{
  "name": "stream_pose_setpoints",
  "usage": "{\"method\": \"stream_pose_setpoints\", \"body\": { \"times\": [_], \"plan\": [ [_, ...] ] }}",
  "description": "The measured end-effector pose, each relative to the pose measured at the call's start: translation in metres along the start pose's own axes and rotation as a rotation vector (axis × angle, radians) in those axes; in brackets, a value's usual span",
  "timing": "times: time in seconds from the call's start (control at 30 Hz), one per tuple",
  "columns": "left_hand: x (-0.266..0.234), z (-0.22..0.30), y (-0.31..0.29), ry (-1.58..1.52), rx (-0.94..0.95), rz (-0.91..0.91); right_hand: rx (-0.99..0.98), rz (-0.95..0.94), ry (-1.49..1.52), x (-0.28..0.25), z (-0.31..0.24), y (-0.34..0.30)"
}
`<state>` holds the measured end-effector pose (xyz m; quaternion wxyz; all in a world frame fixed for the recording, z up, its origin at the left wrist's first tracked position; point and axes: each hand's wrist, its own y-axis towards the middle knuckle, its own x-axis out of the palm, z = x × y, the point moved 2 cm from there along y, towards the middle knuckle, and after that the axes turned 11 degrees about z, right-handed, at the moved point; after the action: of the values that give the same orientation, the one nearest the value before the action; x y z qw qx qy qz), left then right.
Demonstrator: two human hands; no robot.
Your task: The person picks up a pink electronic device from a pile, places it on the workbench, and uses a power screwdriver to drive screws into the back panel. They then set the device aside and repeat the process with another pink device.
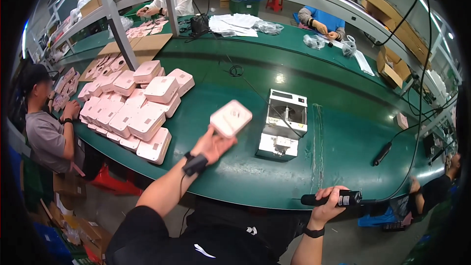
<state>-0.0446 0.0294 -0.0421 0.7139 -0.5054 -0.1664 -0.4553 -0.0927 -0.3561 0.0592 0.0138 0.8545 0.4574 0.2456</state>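
My left hand (216,147) grips a pale pink square casing (230,119) by its near edge, holding it above the green table. Its upper face carries a small dark mark in the middle. Fingers of my right hand (327,208) are wrapped round a black electric screwdriver (352,198), which lies level at the table's front edge with its thin bit pointing left. A black cable runs from its rear end. Between the two hands, farther back, stands a white screw feeder (287,110) with a clear window.
Many similar pink casings (147,93) are piled on the left of the green table (235,169). A second black screwdriver (382,154) lies at the right. A metal post (115,19) and an overhead shelf cross the back. Co-workers sit left, right and opposite.
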Motion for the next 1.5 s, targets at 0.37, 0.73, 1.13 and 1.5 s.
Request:
{"method": "stream_pose_setpoints", "body": {
  "times": [0.37, 0.73, 1.13, 1.5],
  "plan": [
    [0.048, 0.004, -0.048, 1.12, 0.959, -0.048, -0.046, -0.001, 0.032, -0.011, 0.0, -0.021],
    [-0.067, 0.047, -0.176, 1.93, 1.429, 0.981, -0.019, -0.074, 0.067, -0.003, 0.004, -0.007],
    [-0.048, 0.002, -0.179, 1.922, 1.464, 0.382, -0.053, -0.1, -0.075, 0.017, 0.003, -0.014],
    [-0.038, 0.054, -0.174, 1.981, 1.629, 0.965, -0.048, -0.088, -0.093, 0.018, 0.001, -0.015]
  ]
}}
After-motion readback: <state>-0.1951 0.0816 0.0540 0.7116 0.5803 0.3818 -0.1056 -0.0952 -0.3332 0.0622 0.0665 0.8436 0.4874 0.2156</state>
